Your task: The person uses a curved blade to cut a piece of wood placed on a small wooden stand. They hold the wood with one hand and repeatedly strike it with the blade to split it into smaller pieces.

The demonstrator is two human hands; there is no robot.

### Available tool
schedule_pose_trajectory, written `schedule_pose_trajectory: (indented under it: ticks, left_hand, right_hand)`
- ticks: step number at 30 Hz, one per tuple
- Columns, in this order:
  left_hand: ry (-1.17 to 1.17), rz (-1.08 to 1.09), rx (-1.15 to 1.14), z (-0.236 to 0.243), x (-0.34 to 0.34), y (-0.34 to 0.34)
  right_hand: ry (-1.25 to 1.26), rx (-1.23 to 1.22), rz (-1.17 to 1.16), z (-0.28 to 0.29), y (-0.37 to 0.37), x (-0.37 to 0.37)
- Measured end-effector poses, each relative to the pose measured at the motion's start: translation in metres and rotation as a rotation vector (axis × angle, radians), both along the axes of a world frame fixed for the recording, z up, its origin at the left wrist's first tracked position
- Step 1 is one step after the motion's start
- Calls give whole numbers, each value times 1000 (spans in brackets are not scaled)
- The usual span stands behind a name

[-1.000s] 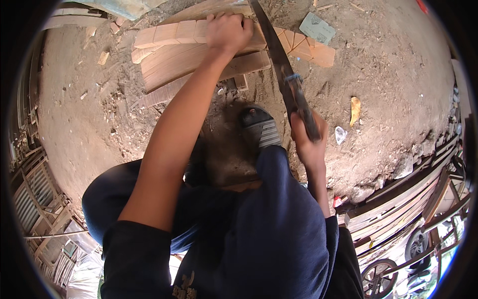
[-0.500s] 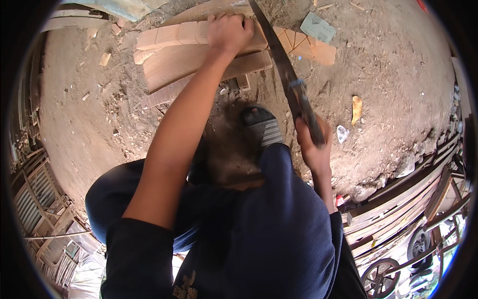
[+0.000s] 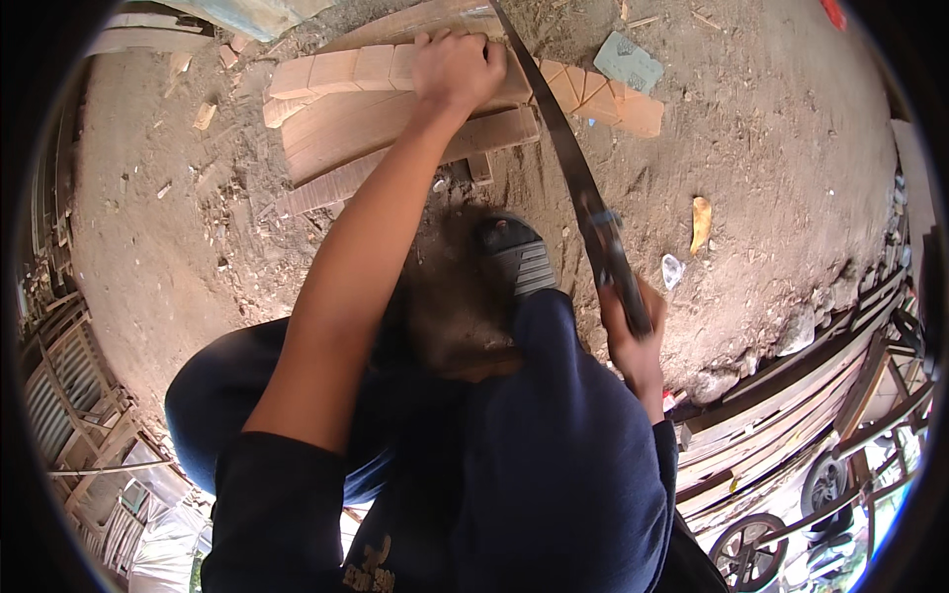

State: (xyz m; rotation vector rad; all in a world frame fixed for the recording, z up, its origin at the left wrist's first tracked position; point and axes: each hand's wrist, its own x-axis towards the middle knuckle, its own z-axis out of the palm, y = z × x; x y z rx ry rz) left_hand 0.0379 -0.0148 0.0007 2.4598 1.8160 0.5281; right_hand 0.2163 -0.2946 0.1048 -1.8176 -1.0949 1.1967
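My left hand (image 3: 457, 74) is closed over a pale wooden piece (image 3: 351, 69) with lines across it, at the top of the view, atop wider boards (image 3: 326, 133). My right hand (image 3: 636, 341) grips the handle of a long dark handsaw (image 3: 571, 158), whose blade runs diagonally up past the right of my left fingers, against the wood. Right of the blade lies a further length of wood (image 3: 628, 109) with zigzag lines on it. The wood under my left fingers is partly hidden.
My sandalled foot (image 3: 514, 257) is below the boards. On the dirt ground lie a grey-green flat piece (image 3: 631, 61), a yellow scrap (image 3: 701, 222) and clear plastic (image 3: 672, 272). Stacked planks (image 3: 761, 425) and wheels (image 3: 741, 553) are at lower right, corrugated sheeting (image 3: 64, 395) at lower left.
My right hand and the saw have moved down toward me and slightly right, the blade sliding along its length. My left hand stays about where it was on the wood.
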Motion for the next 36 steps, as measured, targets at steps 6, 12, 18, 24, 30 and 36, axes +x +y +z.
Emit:
schedule_pose_trajectory:
  ticks: [6,12,18,24,30,36]
  left_hand:
    - [-53,-8,-39,-5,3,-2]
    - [3,-7,0,1,-1,0]
    - [-18,5,-32,-2,4,-1]
    - [-14,19,-6,-2,1,-1]
    - [-25,-1,15,-5,4,0]
    - [1,20,-38,2,1,-2]
  right_hand:
    - [-39,32,20,-12,31,-12]
    - [-47,79,36,-5,-4,-3]
    - [76,42,-53,-13,44,-9]
    - [-68,74,55,-8,-1,2]
    - [42,57,-20,-12,37,-7]
    - [-3,26,8,-3,-4,2]
